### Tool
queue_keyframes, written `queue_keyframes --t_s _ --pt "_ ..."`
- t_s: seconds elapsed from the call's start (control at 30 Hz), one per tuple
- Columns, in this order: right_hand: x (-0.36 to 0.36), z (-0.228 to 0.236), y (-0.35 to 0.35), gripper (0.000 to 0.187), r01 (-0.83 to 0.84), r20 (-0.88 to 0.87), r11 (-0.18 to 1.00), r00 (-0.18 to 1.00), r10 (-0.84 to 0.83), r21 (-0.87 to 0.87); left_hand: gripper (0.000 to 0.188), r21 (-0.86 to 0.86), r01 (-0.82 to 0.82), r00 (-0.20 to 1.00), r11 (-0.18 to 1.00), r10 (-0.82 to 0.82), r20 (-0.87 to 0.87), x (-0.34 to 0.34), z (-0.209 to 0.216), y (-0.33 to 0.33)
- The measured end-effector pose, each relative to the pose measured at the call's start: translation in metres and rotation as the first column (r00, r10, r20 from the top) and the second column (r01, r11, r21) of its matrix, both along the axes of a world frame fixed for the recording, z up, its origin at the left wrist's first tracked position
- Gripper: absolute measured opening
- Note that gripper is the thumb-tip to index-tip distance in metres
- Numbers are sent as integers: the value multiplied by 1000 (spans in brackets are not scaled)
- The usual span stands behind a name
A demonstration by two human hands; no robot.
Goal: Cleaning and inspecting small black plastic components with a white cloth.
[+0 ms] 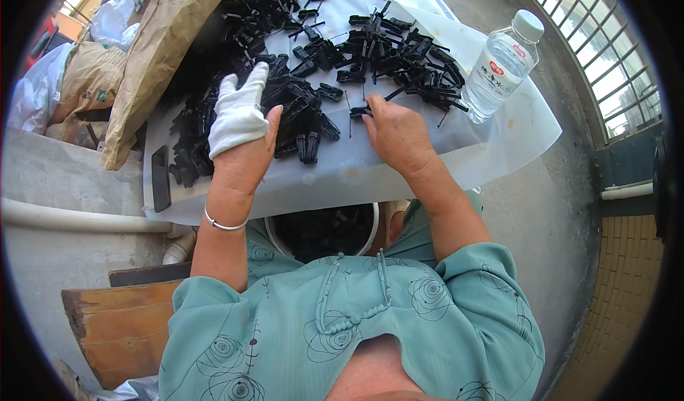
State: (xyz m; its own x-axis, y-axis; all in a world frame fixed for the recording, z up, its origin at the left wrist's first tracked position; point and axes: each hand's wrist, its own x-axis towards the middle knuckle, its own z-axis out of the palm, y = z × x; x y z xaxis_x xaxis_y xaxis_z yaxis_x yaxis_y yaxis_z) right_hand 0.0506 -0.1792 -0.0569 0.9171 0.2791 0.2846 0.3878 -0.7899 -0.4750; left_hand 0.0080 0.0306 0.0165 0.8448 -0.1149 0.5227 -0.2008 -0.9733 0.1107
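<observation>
Right hand, bare, has its thumb and index finger clamped on a small black part; the left hand, partly covered by a white glove with the thumb bare, holds its fingers apart above the black parts on its side. Both reach over a table spread with a whitish sheet. Crumpled brown paper lies along the left edge of the table. A broad heap of black parts extends from beneath the left hand toward the far side. Below the near edge sits a round, pale-rimmed bucket with dark things inside, too dim to tell apart. Beyond the right hand is a smaller cluster of black parts, and just beside it leans a clear, white-capped bottle. A flat black piece lies near the left corner. Smallest, the pinched part rests low over the sheet, between heap and cluster, with thin dark wires close by.
</observation>
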Motion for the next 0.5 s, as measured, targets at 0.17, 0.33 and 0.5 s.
queue_keyframes --t_s 0.17,0.33,0.5 --pt "-4 2 -6 26 -357 182 917 928 326 180 34 -281 433 887 856 -461 -38 -9 -11 -33" --pt "-7 4 -9 25 -488 155 781 871 467 390 38 -606 377 728 700 -629 -273 3 -23 -38" --pt "-16 24 -13 30 -342 14 728 910 415 595 31 -851 -49 735 523 -558 -385 2 -27 -37"
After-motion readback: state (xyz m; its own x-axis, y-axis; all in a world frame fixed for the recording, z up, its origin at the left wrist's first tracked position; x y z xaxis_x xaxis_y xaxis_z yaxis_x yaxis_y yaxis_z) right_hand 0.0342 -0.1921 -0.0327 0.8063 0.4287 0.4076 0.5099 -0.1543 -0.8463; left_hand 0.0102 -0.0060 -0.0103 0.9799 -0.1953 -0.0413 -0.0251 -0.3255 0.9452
